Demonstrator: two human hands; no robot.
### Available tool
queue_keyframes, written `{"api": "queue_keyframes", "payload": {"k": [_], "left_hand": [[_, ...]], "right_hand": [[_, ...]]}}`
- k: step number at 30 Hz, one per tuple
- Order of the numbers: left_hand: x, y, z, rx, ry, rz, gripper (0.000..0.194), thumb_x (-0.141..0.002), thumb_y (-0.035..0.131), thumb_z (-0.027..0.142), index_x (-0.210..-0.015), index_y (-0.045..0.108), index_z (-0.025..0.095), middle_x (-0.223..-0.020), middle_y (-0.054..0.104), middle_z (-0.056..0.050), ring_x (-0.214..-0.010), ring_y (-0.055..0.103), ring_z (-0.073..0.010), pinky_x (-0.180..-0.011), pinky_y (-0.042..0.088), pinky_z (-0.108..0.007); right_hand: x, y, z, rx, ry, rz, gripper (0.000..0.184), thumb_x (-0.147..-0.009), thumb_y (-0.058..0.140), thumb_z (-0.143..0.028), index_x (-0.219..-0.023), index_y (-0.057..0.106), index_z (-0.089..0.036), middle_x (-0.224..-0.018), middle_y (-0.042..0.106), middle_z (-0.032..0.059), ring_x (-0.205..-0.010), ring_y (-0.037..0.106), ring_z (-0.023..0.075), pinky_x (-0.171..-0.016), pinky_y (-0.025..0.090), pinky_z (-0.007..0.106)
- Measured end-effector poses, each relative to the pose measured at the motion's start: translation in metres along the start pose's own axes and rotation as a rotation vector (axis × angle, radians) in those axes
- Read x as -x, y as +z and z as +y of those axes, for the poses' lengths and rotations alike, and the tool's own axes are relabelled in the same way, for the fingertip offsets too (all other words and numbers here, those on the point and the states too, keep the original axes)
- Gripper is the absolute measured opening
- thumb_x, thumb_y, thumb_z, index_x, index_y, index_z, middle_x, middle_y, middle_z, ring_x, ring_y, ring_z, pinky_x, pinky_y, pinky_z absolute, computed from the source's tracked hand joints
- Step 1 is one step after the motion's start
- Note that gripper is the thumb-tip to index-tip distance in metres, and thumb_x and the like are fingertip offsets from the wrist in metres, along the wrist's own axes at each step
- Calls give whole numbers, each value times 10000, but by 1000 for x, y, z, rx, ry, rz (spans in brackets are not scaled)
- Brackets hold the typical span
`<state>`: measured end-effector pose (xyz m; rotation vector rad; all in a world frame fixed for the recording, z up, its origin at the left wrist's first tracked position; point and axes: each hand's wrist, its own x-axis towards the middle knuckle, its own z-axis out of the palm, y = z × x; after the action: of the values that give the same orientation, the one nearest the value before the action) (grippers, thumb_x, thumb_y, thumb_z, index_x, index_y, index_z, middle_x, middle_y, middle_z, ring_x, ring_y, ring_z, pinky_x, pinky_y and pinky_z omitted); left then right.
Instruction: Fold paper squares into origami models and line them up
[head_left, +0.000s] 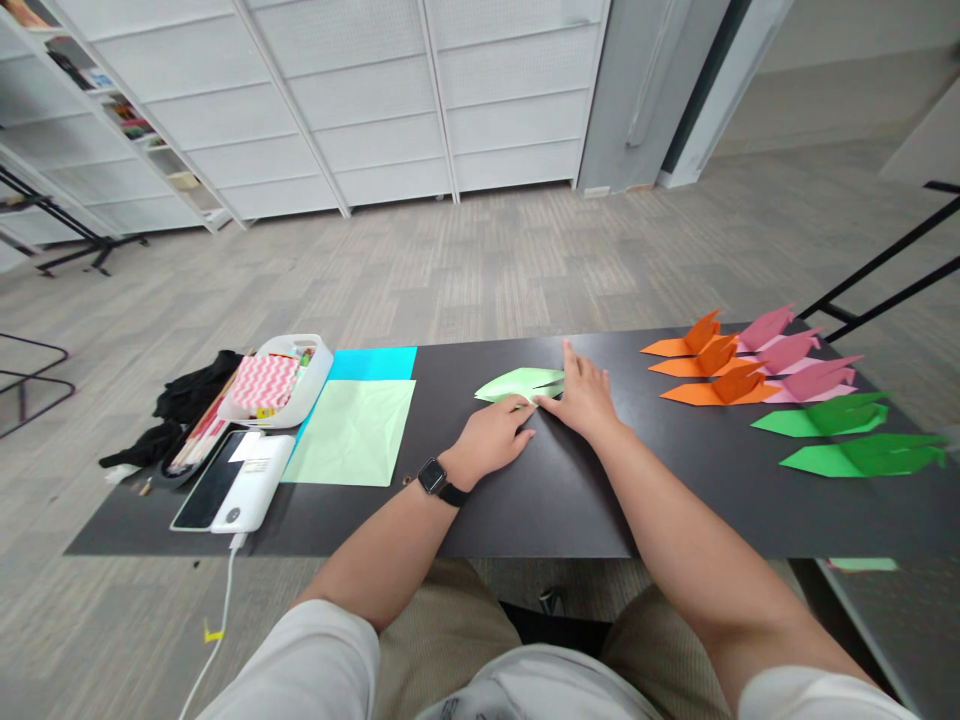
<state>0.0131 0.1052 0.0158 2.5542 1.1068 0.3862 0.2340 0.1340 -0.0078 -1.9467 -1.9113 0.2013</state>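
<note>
"On the dark tabletop (555, 510), what lies under your hands?"

"One pale green folded paper (514, 384), near the far edge, directly ahead of me. It lies flat and narrow, pointed at its left end, and its right end runs to my right hand (586, 395)."

"How is that hand set?"

"Spread: the forefinger stretches toward the far edge, and the thumb reaches out to the left, well apart from it, by the near side of the paper."

"And the other?"

"My left hand (489, 438), below the watch (433, 476), has its fingers bent, with the tips at the paper's near edge. Whether they pinch it or only press, I can't tell."

"What's to your right?"

"Folded shapes with pointed ends: three orange ones (697, 391), three pink ones (819, 380) just beyond those, and two green ones (844, 456) nearer me."

"To your left?"

"A pale green sheet (352, 435) partly covering a blue sheet (379, 362). Further left sit a white tray (321, 368) holding a pink zigzag-patterned pouch (262, 383), and a phone (208, 485) beside a white device (255, 490) with a cable (227, 595)."
</note>
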Motion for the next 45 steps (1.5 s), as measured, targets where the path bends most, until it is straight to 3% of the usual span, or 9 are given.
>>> {"api": "queue_keyframes", "payload": {"k": [5, 20, 28, 32, 35, 37, 39, 42, 45], "left_hand": [[0, 2, 0, -23, -24, 7, 390, -1038, 607, 368, -1402, 682, 253, -1457, 603, -105, -1224, 680, -283, -1038, 600, -405], [0, -3, -1, -34, -30, -13, 368, -1050, 581, 368, -1376, 712, 257, -1472, 616, -97, -1234, 685, -275, -1065, 587, -389], [2, -6, 2, -83, -36, -53, 398, -1064, 564, 388, -1413, 683, 239, -1498, 607, -86, -1221, 702, -262, -1059, 594, -368], [2, -7, 2, -88, -40, -60, 412, -1068, 553, 388, -1432, 666, 232, -1516, 611, -83, -1246, 697, -254, -1082, 584, -357], [2, -8, 2, -57, -36, -37, 425, -1066, 553, 365, -1458, 640, 226, -1517, 636, -76, -1311, 671, -252, -1135, 557, -364], [2, -7, 2, -41, -39, -27, 418, -1065, 554, 353, -1452, 644, 222, -1525, 645, -72, -1356, 650, -247, -1172, 532, -367], [2, -5, 1, -41, -40, -28, 407, -1066, 553, 346, -1435, 658, 209, -1544, 637, -72, -1386, 635, -248, -1199, 512, -372], [1, -2, 0, -49, -30, -19, 412, -1065, 557, 334, -1443, 654, 200, -1565, 623, -69, -1391, 637, -250, -1204, 508, -378], [0, -1, 0, -56, -24, -4, 421, -1065, 554, 325, -1461, 639, 207, -1561, 625, -73, -1362, 660, -250, -1181, 526, -374]], "right_hand": [[0, 3, 3, 7, 54, -5, 1191, -831, 767, -636, -1725, 95, -226, -1570, 482, 269, -1431, 458, 467, -1183, 250, 747], [-13, -12, 36, 50, 272, -86, 1229, -808, 711, -790, -1718, 127, -207, -1676, 340, 280, -1556, 272, 496, -1206, 145, 781], [-18, -18, 51, 83, 375, -101, 1086, -885, 662, -699, -1707, 157, -201, -1702, 300, 266, -1590, 219, 476, -1220, 168, 747], [-21, -21, 56, 59, 394, 1, 950, -918, 677, -576, -1673, 255, -184, -1670, 356, 278, -1561, 295, 457, -1214, 215, 709], [-23, -32, 54, -54, 295, 220, 777, -935, 641, -451, -1605, 392, -145, -1557, 508, 268, -1471, 442, 405, -1196, 323, 621], [-21, -41, 44, -172, 138, 393, 629, -946, 588, -365, -1530, 498, -150, -1440, 622, 223, -1377, 542, 348, -1164, 405, 538], [-15, -49, 28, -285, -47, 453, 466, -967, 556, -322, -1408, 623, -190, -1286, 718, 161, -1233, 642, 301, -1111, 471, 478], [0, -50, -1, -365, -300, 245, 276, -1012, 538, -308, -1142, 773, -244, -1085, 790, 90, -1026, 716, 254, -987, 539, 405], [12, -37, -21, -309, -367, 46, 273, -1009, 550, -258, -1079, 813, -254, -1046, 808, 61, -998, 724, 235, -973, 534, 371]]}}
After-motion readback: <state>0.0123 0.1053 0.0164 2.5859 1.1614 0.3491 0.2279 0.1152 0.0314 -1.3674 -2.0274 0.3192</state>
